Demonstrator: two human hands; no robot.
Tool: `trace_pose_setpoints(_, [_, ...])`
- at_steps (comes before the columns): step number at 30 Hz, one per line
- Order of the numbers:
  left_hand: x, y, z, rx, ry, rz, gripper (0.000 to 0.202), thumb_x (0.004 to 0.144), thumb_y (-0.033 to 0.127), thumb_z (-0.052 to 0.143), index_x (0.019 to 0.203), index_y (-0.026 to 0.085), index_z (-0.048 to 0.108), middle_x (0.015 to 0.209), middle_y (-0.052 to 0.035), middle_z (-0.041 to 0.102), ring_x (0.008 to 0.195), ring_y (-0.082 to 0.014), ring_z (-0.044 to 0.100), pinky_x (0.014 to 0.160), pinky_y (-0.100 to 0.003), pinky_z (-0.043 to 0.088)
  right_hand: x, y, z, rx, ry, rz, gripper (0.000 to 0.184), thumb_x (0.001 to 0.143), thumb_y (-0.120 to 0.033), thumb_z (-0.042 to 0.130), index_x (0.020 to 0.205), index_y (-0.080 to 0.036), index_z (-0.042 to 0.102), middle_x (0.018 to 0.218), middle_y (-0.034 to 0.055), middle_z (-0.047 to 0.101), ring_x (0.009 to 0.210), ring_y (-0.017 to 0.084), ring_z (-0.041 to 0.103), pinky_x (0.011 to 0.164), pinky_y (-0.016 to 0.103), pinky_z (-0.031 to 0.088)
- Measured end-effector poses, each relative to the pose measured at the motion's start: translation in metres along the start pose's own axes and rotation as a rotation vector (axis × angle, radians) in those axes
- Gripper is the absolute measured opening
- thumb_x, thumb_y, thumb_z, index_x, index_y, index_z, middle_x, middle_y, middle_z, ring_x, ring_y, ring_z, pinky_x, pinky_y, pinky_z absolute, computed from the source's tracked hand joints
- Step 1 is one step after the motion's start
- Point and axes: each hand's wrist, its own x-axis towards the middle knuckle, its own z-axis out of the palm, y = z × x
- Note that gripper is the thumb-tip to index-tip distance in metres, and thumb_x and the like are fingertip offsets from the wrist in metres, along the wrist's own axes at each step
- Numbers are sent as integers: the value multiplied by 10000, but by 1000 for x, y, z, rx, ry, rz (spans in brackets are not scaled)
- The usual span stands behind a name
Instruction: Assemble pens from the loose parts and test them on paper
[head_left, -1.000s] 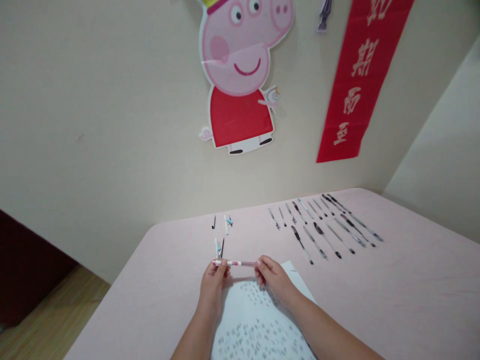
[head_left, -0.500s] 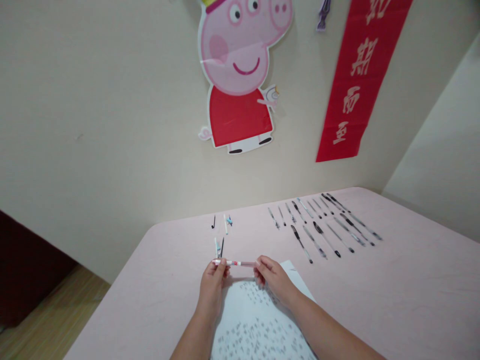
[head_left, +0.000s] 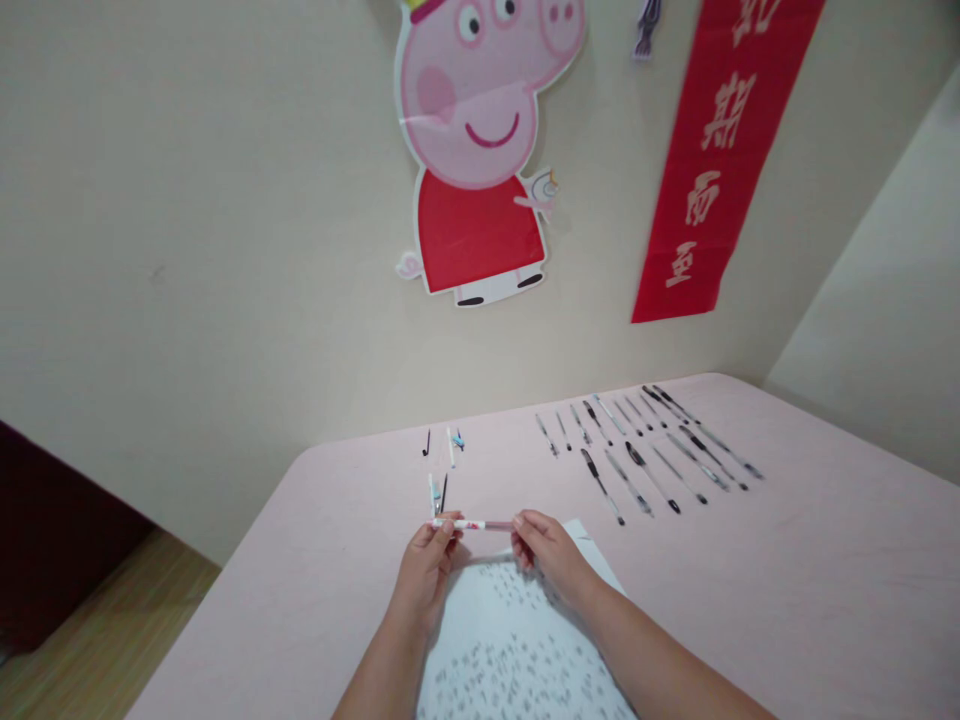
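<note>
A slim pen (head_left: 480,525), white with pink-red marks on its left part and a translucent pinkish right part, is held level between my two hands. My left hand (head_left: 431,560) pinches its left end between thumb and fingers. At the other end, the fingertips of my right hand (head_left: 544,550) are closed on the pinkish part. Below the pen lies a white sheet of paper (head_left: 517,640) covered with small dark marks, partly hidden by my right hand and forearm.
Two rows of pens (head_left: 652,478) lie at the back right of the pink table (head_left: 825,580). Small pen parts (head_left: 451,448) lie at the back left, with more pieces (head_left: 444,492) just beyond my left hand. The wall (head_left: 262,300) rises behind the table.
The pen has turned slightly, so its red marks look different. My hands have otherwise stayed almost in place, both still on the pen.
</note>
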Motion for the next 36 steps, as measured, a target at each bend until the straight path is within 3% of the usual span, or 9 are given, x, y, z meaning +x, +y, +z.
trace_pose_setpoints(30, [-5, 7, 1, -85, -101, -63, 366, 516, 308, 856, 806, 129, 724, 746, -23, 691, 608, -78, 607, 596, -166, 498, 3, 5, -2, 35, 6, 36, 494, 700, -646, 584, 604, -167, 508, 470, -40, 474, 385, 57, 388, 385, 187, 270])
trace_pose_setpoints(36, [-4, 6, 2, -102, -83, -61, 356, 535, 318, 845, 811, 131, 722, 731, -21, 690, 594, -84, 602, 563, -173, 493, -1, -2, 1, 2, -16, 16, 501, 719, -655, 556, 618, -165, 519, 484, -35, 490, 394, 64, 412, 415, 198, 313])
